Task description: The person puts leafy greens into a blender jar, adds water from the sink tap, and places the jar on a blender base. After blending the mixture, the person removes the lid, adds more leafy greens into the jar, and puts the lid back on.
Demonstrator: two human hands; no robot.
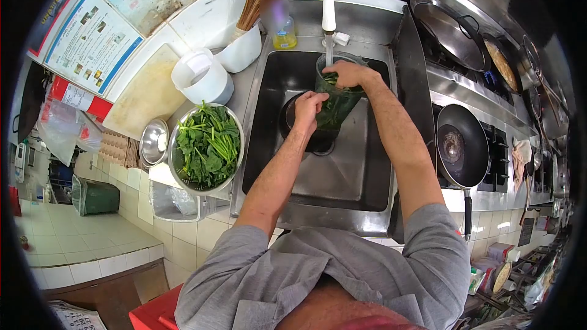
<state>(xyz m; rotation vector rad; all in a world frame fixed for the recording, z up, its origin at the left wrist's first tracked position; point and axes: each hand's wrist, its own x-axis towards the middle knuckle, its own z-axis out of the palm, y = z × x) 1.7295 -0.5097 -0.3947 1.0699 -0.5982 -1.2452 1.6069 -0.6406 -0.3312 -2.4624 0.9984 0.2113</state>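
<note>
In the sink (333,186) a tall see-through container (333,116) stands under the tap (328,15), with dark leafy greens visible through its wall. My left hand (309,111) is at the container's left side, fingers curled closed against its edge. At the container's mouth my right hand (347,76) reaches in from the right, fingers bent down over green stems and partly hidden. Water runs from the tap just behind my right hand. Behind my left hand, a dark round pan or bowl (292,116) is partly covered.
Left of the sink, a metal colander (211,190) holds cut leafy greens beside a small steel bowl (154,140). White tubs (202,79), a cutting board (147,88) and a yellow liquid bottle (284,36) line the back. A frying pan (461,146) sits on the right-hand stove.
</note>
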